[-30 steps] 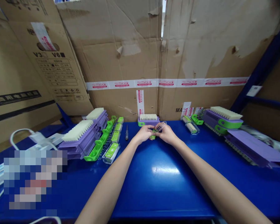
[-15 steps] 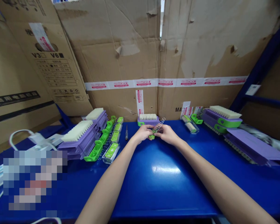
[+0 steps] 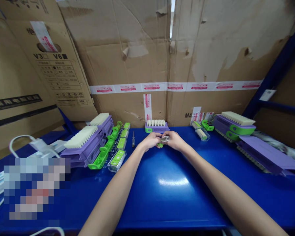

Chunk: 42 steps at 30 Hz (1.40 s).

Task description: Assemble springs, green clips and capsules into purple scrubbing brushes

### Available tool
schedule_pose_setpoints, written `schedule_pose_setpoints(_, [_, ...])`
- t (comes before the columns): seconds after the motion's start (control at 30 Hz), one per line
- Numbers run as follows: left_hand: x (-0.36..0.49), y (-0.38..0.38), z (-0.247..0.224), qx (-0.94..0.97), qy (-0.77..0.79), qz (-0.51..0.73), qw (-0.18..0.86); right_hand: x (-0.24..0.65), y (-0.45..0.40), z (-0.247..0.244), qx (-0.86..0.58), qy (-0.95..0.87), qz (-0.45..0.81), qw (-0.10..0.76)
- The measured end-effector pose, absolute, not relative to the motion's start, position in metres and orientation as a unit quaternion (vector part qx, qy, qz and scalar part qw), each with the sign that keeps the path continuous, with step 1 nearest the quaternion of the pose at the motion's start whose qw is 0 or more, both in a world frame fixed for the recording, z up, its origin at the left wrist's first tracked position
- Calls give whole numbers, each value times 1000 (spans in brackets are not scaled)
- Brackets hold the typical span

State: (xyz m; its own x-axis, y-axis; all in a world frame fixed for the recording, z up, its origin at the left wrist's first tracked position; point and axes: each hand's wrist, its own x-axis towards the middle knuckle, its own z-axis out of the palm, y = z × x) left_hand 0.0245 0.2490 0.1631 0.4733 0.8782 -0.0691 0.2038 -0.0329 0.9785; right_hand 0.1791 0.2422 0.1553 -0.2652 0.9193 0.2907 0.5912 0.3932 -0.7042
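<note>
My left hand (image 3: 151, 141) is closed on a small green plastic part (image 3: 160, 145), most of it hidden by the fingers. My right hand (image 3: 174, 140) pinches a metal coil spring (image 3: 165, 139), which looks squeezed short against the green part. Both hands meet near the back of the blue table (image 3: 172, 203). Just behind them sits a purple and green brush head (image 3: 156, 124) with pale bristles facing up.
Purple brush heads (image 3: 82, 137) stand on the left, beside green brackets (image 3: 105, 152), springs and clear-cased green parts (image 3: 117, 159). A screwdriver (image 3: 133, 141) lies nearby. More brushes (image 3: 236, 119) and a purple plate (image 3: 270, 152) are at right. Cardboard (image 3: 127, 65) walls the back.
The spring stood out long and slanted up to the right; now it is short between my hands. My right fingers have closed over it.
</note>
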Motion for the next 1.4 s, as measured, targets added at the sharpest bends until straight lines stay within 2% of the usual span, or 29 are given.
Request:
schedule_pose_setpoints(0.2, [22, 250, 164, 652, 414, 283, 569, 181, 248, 152, -524, -709, 317, 349])
schedule_pose_setpoints(0.4, [24, 250, 166, 633, 417, 302, 578, 184, 245, 152, -435, -680, 442, 392])
schedule_pose_setpoints(0.6, [25, 248, 168, 601, 424, 331, 591, 182, 239, 152, -402, -655, 479, 425])
schedule_pose_setpoints(0.8, [25, 248, 166, 553, 442, 370, 602, 181, 240, 147, -421, -630, 456, 466])
schedule_pose_setpoints(1.13, [24, 246, 167, 545, 442, 382, 601, 169, 239, 146, -440, -652, 280, 551])
schedule_pose_setpoints(1.3, [25, 247, 165, 502, 419, 402, 641, 170, 239, 144, -455, -626, 281, 567])
schedule_pose_setpoints(1.4, [26, 248, 161, 447, 395, 447, 666, 169, 240, 140, -458, -636, 297, 545])
